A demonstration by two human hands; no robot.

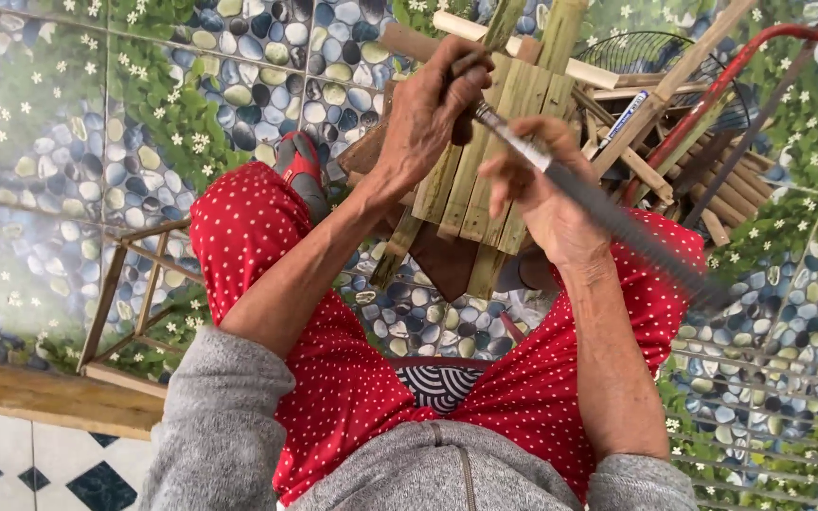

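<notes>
Over lap, head view: left hand (428, 114) fist closed round handle end of long saw blade (608, 213). Right hand (537, 194) fingers pinch blade mid-length. Bamboo slat bundle (485, 170) just behind, between red-trousered knees; stick pile (702, 180) far right.

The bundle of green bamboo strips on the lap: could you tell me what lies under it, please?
Under the bamboo strips shows a dark brown wooden piece, then pebble-pattern floor tiles between the knees. How the strips are supported is covered.
</notes>
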